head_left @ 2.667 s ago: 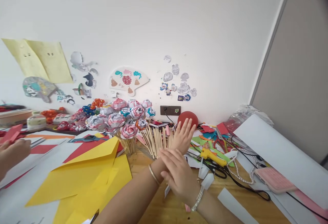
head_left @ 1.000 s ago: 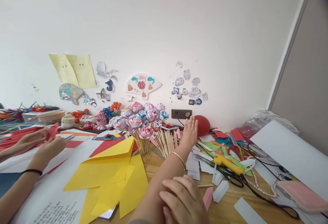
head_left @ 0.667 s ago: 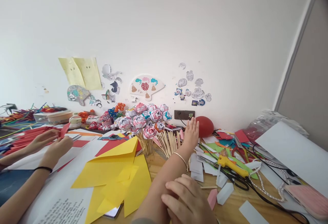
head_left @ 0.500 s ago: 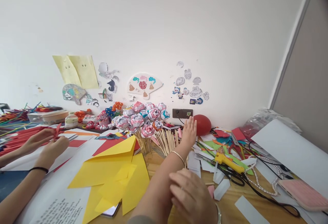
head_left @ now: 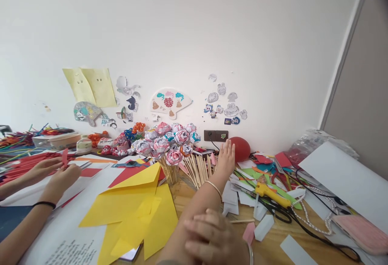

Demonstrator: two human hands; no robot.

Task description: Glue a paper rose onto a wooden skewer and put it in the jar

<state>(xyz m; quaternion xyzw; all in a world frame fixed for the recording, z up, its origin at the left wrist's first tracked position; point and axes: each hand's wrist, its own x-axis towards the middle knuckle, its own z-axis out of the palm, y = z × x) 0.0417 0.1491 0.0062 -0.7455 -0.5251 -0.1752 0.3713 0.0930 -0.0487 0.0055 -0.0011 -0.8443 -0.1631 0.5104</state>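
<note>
White wall point(head_left: 266, 47) with a fan-shaped card point(head_left: 170, 102) and small cut-out drawings fixed to it rises behind a crowded wooden table point(head_left: 186, 190). Just below a dark wall socket, a red balloon point(head_left: 241, 150) sits at the back of the table. The left hand point(head_left: 226, 162) is raised in front of the balloon's left edge, its fingers straight and close together; its palm faces away, so whether it touches the balloon or has hold of anything cannot be told. Over the left forearm lies the right hand point(head_left: 212, 236), blurred, its fingers slightly bent and a little apart, seeming to rest on the skin; what is under its palm is hidden. Beside the left hand, wooden sticks point(head_left: 195, 170) fan out next to a bunch of paper flowers point(head_left: 162, 144). To the right lie a yellow glue gun point(head_left: 274, 195), black-handled scissors point(head_left: 270, 206) and paper scraps, with a string of white beads point(head_left: 307, 218) beyond. Yellow paper point(head_left: 127, 200) covers the left foreground; past it, a co-worker's hands point(head_left: 65, 178) grip a red paper piece point(head_left: 65, 158).
</note>
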